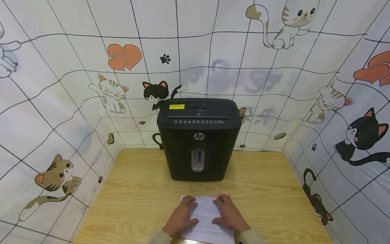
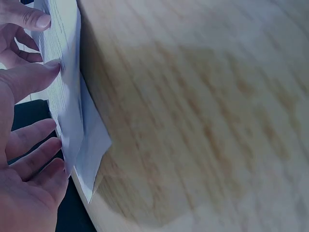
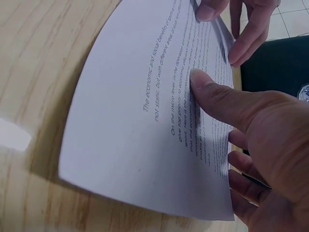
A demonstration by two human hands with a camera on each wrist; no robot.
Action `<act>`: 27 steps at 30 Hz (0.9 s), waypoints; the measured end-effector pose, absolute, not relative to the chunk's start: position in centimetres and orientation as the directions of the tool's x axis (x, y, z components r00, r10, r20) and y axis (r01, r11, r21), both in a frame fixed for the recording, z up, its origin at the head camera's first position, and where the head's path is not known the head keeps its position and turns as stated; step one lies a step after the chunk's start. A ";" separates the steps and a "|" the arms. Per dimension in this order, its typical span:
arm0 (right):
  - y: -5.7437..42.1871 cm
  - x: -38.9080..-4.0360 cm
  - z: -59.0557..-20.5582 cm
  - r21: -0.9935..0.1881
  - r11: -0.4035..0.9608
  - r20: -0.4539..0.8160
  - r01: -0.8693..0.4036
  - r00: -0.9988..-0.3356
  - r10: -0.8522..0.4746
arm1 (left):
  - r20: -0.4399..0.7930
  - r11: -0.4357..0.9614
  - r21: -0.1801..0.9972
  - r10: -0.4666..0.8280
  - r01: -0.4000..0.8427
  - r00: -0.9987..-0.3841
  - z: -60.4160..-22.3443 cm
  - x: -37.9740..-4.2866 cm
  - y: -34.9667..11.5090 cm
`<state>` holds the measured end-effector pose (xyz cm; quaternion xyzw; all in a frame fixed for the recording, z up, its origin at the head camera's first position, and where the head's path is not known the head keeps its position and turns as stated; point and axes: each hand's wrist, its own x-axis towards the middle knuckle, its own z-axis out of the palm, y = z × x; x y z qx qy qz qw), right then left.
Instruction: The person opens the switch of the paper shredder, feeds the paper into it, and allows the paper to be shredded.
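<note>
Printed paper [image 1: 205,213] lies at the table's near middle, covered in lines of text. My left hand [image 1: 182,217] grips its left side, and my right hand [image 1: 230,214] grips its right side. Both thumbs rest on the printed face, while the fingers bend around the far edge. In the right wrist view the paper [image 3: 116,130] bows up off the table with its near corner raised. A second white layer shows under it in the left wrist view; how many sheets there are I cannot tell. Just beyond stands a black HP paper shredder [image 1: 179,152].
The shredder's top has a long slot [image 1: 198,117] and a yellow label [image 1: 177,106]; its front window [image 1: 198,161] shows shreds inside. The wooden table [image 1: 131,196] is bordered by a cat-patterned cloth [image 1: 195,51] at the back and both sides.
</note>
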<state>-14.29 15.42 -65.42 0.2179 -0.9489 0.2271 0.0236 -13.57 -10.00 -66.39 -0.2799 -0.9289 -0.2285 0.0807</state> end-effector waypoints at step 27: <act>15.1 -13.9 -65.6 -0.418 0.828 0.181 -0.374 -0.927 -0.328 | 0.305 0.764 0.364 0.443 0.533 -0.843 -67.0 -13.9 -9.6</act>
